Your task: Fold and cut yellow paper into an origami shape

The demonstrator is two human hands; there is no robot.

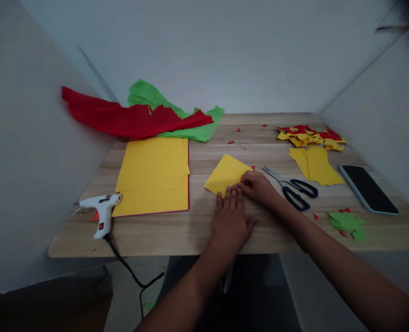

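A small folded yellow paper (225, 174) lies on the wooden table (177, 230) near its middle. My left hand (230, 221) rests flat, fingers together, with its fingertips on the paper's near edge. My right hand (258, 186) presses fingertips on the paper's right corner, fingers curled. Neither hand lifts the paper; both pin it to the tabletop.
Scissors (292, 186) lie just right of my right hand, a phone (368, 189) further right. A glue gun (101, 210) with its cord sits at front left beside yellow sheets (154, 177). Red (121, 117) and green (187, 122) paper at the back; scraps (310, 136) back right, green scraps (347, 223).
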